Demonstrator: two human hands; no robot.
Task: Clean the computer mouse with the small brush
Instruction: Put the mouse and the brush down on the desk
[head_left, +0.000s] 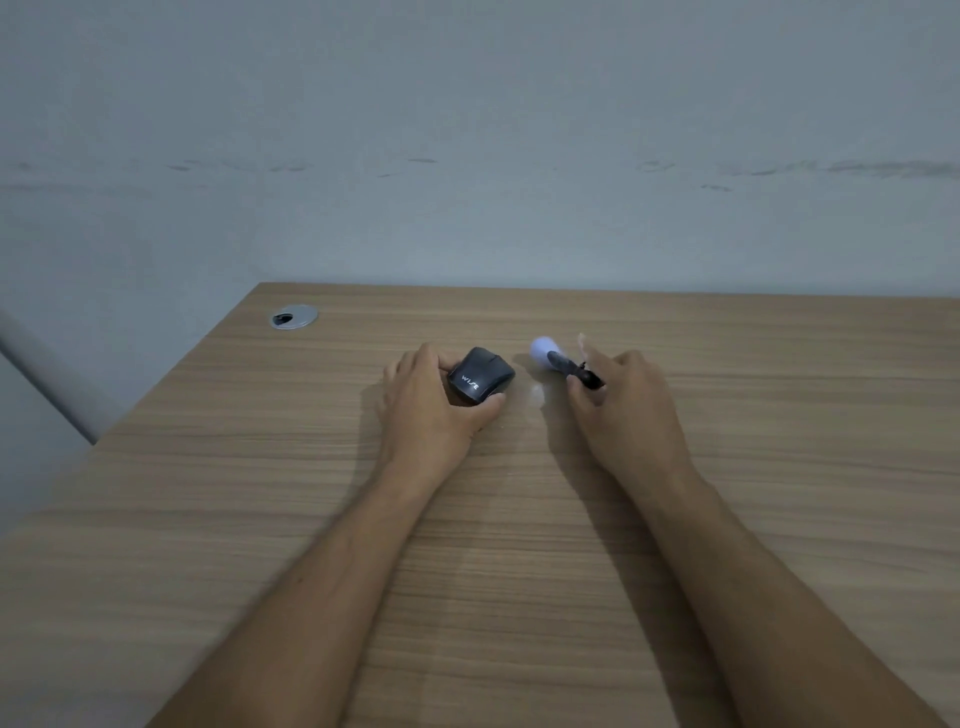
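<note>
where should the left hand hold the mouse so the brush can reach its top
Grip the mouse by its two long sides, coming from its rear, as the left hand does now: thumb on the near flank, fingers around the far one. The flanks are narrow and that leaves the domed top and buttons bare for the brush held in the right hand.

Two hands (431, 400), one mouse (480, 382), one brush (558, 361), one desk grommet (293, 317).
</note>
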